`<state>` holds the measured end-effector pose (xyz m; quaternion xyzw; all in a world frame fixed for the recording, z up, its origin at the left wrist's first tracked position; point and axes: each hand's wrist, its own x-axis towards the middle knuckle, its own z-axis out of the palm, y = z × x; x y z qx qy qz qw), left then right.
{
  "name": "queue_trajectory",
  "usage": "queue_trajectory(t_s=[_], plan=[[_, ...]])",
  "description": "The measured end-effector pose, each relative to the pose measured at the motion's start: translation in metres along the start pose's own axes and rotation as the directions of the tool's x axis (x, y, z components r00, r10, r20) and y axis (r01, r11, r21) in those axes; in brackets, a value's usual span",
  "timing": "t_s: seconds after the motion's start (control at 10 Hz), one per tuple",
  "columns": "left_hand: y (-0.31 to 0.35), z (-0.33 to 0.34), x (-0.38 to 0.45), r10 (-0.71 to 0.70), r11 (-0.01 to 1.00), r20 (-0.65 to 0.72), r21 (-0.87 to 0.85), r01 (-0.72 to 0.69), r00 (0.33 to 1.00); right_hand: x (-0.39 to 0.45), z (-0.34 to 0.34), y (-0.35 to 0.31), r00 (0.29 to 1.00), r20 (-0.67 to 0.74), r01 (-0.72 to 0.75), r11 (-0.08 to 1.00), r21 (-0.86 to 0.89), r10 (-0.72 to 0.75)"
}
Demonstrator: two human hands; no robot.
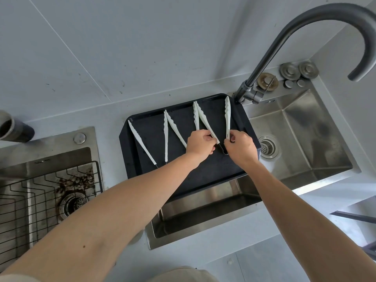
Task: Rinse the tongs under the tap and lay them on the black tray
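While both hands work on the black tray (183, 171), the scene reads so:
Tongs: four white pairs lie fanned across the tray, which bridges the sink (301, 139).
Right hand (240, 146): pinched on the hinge end of the rightmost tongs (227, 117), tips pointing away.
Left hand (200, 144): gripping the hinge end of the neighbouring tongs (203, 121), just beside the other hand.
Risk: I judge the rightmost pair sits near the tray's edge; a careless release could tip it into the sink.
Tap (305, 31): no water visible.

White tongs (227, 119) lying tips-away on black tray (213, 169) (some splayed open), tray across sink.
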<state>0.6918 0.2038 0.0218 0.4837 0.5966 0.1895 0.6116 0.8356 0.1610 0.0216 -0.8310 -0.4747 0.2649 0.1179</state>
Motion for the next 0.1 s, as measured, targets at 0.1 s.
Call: queue_trajectory(t_s=[0.1], plan=[[-0.001,-0.0081,-0.0022,0.002,1.0,-0.046,0.028,-0.001,0.999,-0.006,-0.0018,-0.009,1.0,-0.026,-0.007,0.997,-0.072,0.005]])
